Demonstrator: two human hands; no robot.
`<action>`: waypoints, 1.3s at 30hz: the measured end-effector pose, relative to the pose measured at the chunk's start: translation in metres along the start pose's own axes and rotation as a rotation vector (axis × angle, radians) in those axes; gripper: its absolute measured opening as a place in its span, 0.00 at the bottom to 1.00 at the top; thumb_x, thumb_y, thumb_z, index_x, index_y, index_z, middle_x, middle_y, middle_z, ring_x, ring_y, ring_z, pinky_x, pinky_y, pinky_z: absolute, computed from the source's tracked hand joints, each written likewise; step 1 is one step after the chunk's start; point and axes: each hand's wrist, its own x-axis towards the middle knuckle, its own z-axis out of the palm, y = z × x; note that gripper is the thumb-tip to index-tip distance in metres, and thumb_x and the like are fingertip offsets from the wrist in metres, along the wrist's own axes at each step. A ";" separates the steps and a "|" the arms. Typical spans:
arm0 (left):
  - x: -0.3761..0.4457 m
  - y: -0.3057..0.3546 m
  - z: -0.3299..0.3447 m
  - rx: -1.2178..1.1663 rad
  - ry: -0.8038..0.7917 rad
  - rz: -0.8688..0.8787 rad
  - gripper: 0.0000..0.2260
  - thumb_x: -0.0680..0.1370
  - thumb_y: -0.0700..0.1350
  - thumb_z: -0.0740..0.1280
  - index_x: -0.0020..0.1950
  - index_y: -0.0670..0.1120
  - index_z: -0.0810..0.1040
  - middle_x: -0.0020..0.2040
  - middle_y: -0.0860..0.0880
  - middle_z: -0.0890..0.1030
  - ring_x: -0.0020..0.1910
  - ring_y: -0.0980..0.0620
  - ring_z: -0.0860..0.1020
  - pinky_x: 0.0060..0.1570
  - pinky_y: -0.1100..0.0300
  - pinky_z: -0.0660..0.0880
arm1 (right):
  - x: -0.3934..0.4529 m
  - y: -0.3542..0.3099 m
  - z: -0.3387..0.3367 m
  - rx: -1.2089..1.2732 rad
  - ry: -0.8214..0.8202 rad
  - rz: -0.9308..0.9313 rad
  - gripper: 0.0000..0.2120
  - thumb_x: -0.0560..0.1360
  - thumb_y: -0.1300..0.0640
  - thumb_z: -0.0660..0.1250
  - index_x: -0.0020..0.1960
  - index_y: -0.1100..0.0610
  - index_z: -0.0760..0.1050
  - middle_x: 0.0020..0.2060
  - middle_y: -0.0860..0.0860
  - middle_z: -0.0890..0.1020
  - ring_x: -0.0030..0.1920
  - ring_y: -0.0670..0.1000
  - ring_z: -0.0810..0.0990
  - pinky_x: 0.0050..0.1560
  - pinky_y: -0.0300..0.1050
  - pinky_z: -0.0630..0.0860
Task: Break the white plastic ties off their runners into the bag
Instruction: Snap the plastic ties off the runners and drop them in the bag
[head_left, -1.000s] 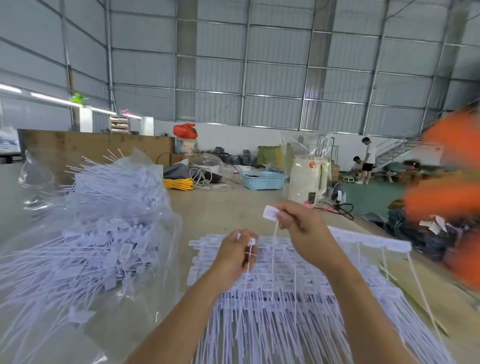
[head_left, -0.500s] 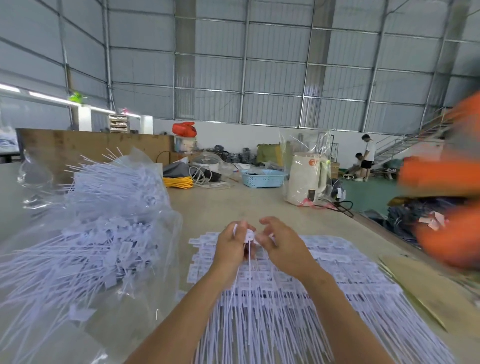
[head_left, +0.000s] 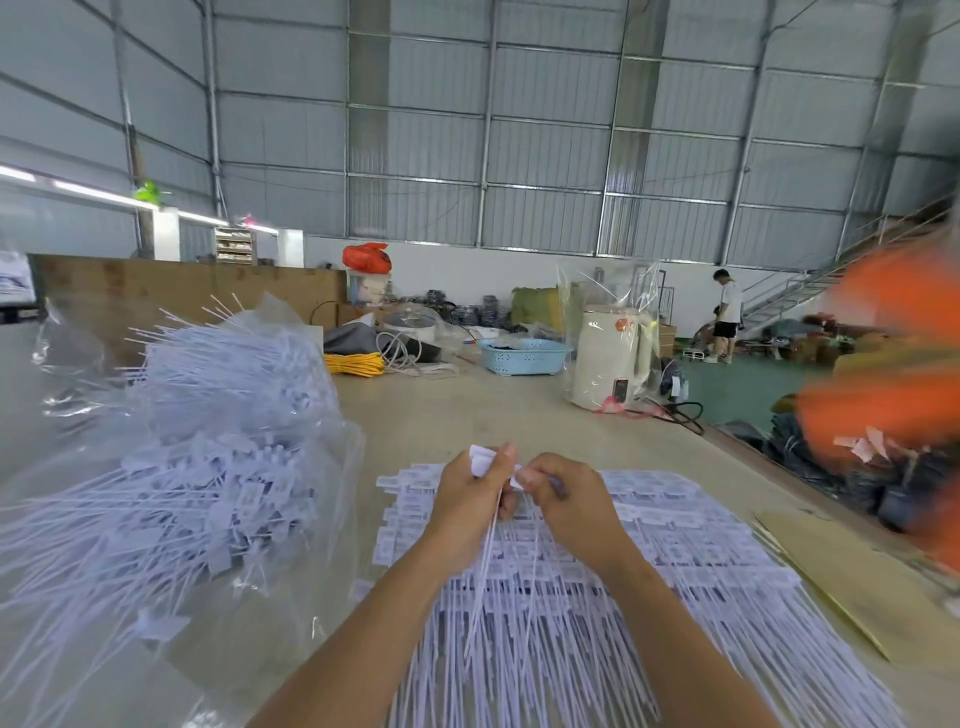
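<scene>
1. The desk (head_left: 467, 415) runs wide and pale from near to far, and carries everything in the job.
2. The bag (head_left: 332, 467), clear plastic, slumps at near left. It is already heaped with loose ties (head_left: 197, 499), so a good share of the work looks done.
3. The runners (head_left: 675, 545) lie in a flat white layer at near centre and right, under both forearms. Rows of tags and tails are unbroken there, so I judge plenty is left, perhaps about as much as the bag holds.
4. A cream kettle (head_left: 608, 358) in plastic wrap and a blue basket (head_left: 524, 356) stand far off, well apart from the work.
5. The left hand (head_left: 467, 499) is curled round a small bunch (head_left: 491, 540) of freed ties, tags poking up above the thumb, tails hanging down.
6. The right hand (head_left: 566, 499), just beside it, pinches one white tag at the fingertips; whether that tie has snapped free cannot be told.
7. The held bunch has yet to go left into the bag.
</scene>
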 end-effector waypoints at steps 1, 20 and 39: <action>0.000 0.000 0.001 -0.012 0.019 0.009 0.12 0.80 0.46 0.63 0.39 0.42 0.72 0.22 0.51 0.72 0.20 0.56 0.67 0.21 0.66 0.63 | 0.000 0.000 0.000 0.028 0.006 0.001 0.11 0.77 0.59 0.64 0.36 0.54 0.74 0.30 0.50 0.76 0.32 0.47 0.71 0.37 0.44 0.68; -0.028 0.107 -0.008 0.195 -0.377 -0.270 0.15 0.77 0.54 0.64 0.35 0.45 0.72 0.21 0.54 0.67 0.15 0.59 0.59 0.15 0.72 0.55 | -0.004 0.033 -0.024 -0.261 0.052 0.055 0.12 0.78 0.51 0.62 0.38 0.55 0.74 0.30 0.47 0.75 0.36 0.51 0.75 0.45 0.48 0.70; 0.016 0.071 -0.218 1.649 -0.143 -0.148 0.19 0.78 0.45 0.66 0.67 0.60 0.68 0.60 0.45 0.69 0.62 0.44 0.70 0.62 0.55 0.68 | -0.001 0.018 -0.016 -0.158 0.074 -0.014 0.18 0.78 0.53 0.64 0.30 0.44 0.66 0.24 0.43 0.71 0.28 0.43 0.71 0.34 0.42 0.68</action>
